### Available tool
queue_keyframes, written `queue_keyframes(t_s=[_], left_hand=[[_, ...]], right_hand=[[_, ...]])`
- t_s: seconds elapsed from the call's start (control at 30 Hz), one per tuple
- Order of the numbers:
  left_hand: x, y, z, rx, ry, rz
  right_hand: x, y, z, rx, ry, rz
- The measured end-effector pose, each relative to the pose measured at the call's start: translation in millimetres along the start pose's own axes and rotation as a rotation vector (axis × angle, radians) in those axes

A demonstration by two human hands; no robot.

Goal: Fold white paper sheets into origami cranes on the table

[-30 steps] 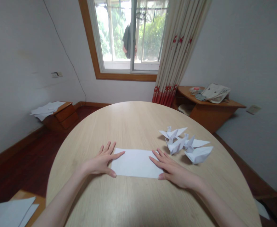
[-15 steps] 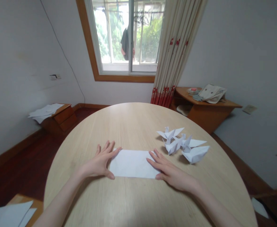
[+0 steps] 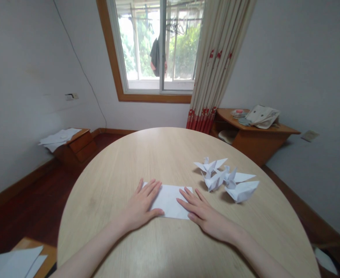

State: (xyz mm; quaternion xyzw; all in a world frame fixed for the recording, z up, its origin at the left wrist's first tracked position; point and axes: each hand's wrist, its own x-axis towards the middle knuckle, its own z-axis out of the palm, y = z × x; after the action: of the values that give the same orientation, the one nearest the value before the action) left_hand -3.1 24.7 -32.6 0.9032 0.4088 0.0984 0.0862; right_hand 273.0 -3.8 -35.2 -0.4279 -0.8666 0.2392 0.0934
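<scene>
A white rectangular sheet of paper (image 3: 170, 200) lies flat on the round wooden table (image 3: 158, 154). My left hand (image 3: 143, 204) rests on the paper's left part, palm down with fingers stretched out, hiding that end. On the right end lies my right hand (image 3: 200, 210), its fingers spread across the paper's edge. Both hands are open and grip nothing. Beyond my right hand stands a cluster of several folded white paper cranes (image 3: 241, 191), close together, with wings spread.
More white paper sheets (image 3: 16, 262) lie on a wooden surface at lower left. Papers also cover a low cabinet (image 3: 83, 144) by the left wall. A corner desk (image 3: 259, 135) at right holds a cloth bag (image 3: 263, 116). A curtain (image 3: 219, 69) hangs beside the window.
My left hand has moved right, from the paper's left edge onto its surface. My right hand still lies on the right end, its fingers slightly shifted. The view has tilted a little.
</scene>
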Motion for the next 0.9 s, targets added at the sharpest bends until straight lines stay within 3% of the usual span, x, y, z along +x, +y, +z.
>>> queue_keyframes(t_s=[0.3,0.9], left_hand=[[-1.6,-2.3,-0.8,0.062,-0.01,-0.073],[-1.3,-3.2,-3.1,0.121,0.18,-0.007]], right_hand=[[7.6,-9.4,6.8,-0.103,0.157,-0.094],[9.6,-4.3,12.3,-0.25,0.313,-0.046]])
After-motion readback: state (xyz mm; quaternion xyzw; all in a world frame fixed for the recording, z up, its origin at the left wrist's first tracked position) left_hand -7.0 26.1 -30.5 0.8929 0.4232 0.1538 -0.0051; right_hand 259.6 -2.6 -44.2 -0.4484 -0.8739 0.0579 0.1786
